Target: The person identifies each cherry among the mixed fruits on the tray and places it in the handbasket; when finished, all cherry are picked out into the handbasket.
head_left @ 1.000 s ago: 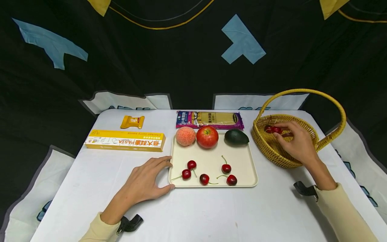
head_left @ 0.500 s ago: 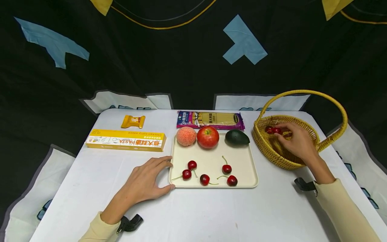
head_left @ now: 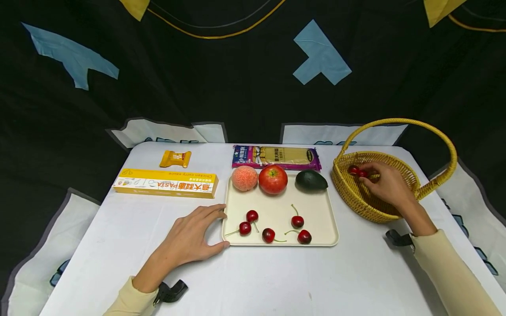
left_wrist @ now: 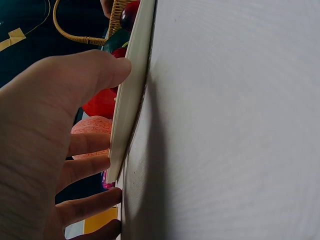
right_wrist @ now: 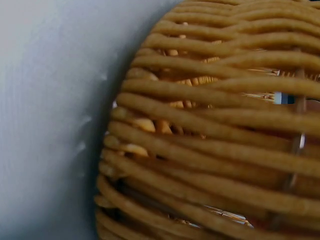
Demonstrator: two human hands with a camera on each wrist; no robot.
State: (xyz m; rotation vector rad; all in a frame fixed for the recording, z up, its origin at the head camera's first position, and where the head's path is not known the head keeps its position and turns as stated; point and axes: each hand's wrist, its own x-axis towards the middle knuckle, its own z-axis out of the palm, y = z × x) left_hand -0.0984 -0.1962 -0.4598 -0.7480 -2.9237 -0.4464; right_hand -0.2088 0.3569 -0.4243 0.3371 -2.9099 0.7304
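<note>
My left hand (head_left: pixel 191 235) rests at the left edge of a cream tray (head_left: pixel 276 206), fingers spread, the thumb touching its near corner. In the left wrist view the thumb and fingertips lie along the tray's rim (left_wrist: pixel 131 95). On the tray are several stemmed cherries (head_left: pixel 297 221), a red apple (head_left: pixel 272 179), a rough pink-orange round fruit (head_left: pixel 244 178) and a dark green avocado (head_left: pixel 311 180). My right hand (head_left: pixel 389 184) reaches into a wicker basket (head_left: pixel 352 199), thumb and index finger pinching a dark red cherry (head_left: pixel 362 174); another cherry (head_left: pixel 353 169) lies beside it. The right wrist view shows only basket weave (right_wrist: pixel 210 100).
A purple-ended noodle packet (head_left: pixel 276 157) lies behind the tray. At the left are a yellow pasta box (head_left: pixel 166 183) and a small orange-yellow wrapped snack (head_left: pixel 175 159). The basket's tall handle (head_left: pixel 411 121) arches over the right hand. A dark curtain (head_left: pixel 221 87) hangs behind the table.
The right hand has sunk slightly into the basket, its fingers staying at the cherries. The left hand keeps its place at the tray. The head view has shifted a little.
</note>
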